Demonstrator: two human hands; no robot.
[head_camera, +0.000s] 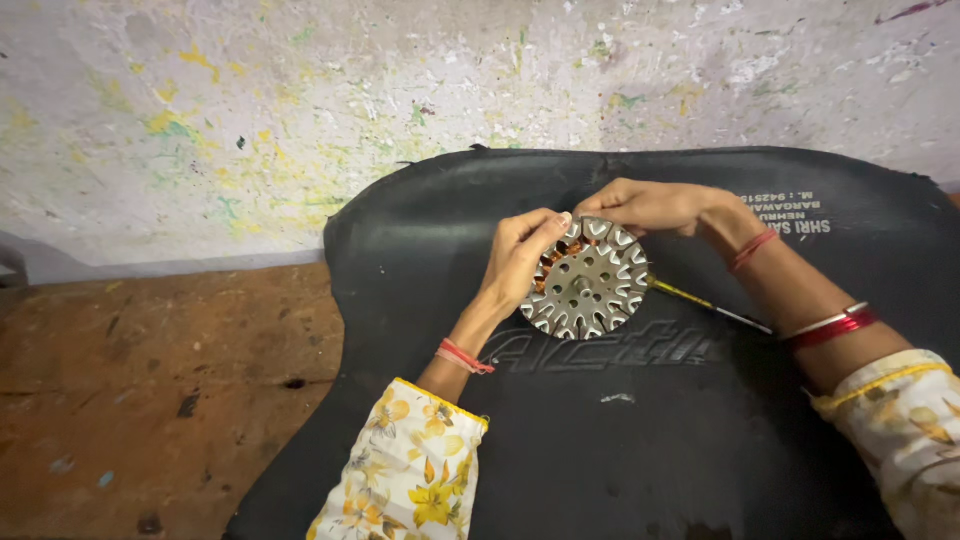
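A round grey metal stator core (588, 283) with slotted teeth and copper windings rests on a black rubber mat (600, 440). My left hand (520, 255) grips its left rim, fingers curled over the upper-left teeth. My right hand (655, 205) pinches the top edge of the core from the far side. A thin rod with a yellow section (700, 300) sticks out from under the core to the right, lying on the mat. Red thread bands circle both wrists, and red bangles sit on my right forearm.
The mat leans against a paint-speckled whitish wall (300, 120). Worn brown floor (150, 400) lies to the left of the mat. White printed lettering marks the mat's upper right.
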